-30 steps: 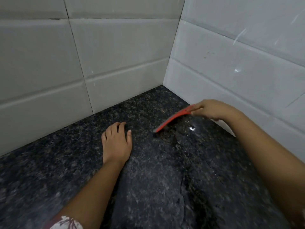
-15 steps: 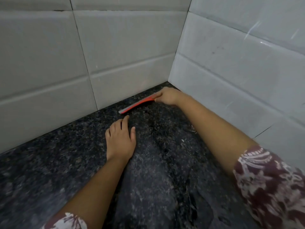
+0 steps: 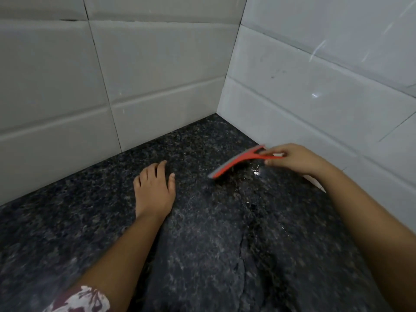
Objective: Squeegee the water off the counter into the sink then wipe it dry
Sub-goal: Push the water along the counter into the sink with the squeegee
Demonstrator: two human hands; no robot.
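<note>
The left hand (image 3: pixel 155 192) is laid flat on the dark speckled counter (image 3: pixel 67 233), with the fingers straight and relaxed and nothing held. To its right, the red squeegee (image 3: pixel 236 163) is held near the corner of the tiled walls (image 3: pixel 315 86), its grey blade edge angled down toward the stone. Whether the edge is touching cannot be told. The handle is pinched between thumb and fingers of the right hand (image 3: pixel 299 159), close beside the right-hand wall.

Water (image 3: pixel 256 173) is seen as a glinting patch just under the blade, with a wet streak trailing toward the viewer. The sink is not shown.

The pinch is judged light, so the handle could be twisted under pressure and a film left behind. If the blade is tilted unevenly, water could be spilled round its end toward the left hand. With the sink out of view, a misdirected stroke cannot be ruled out.
</note>
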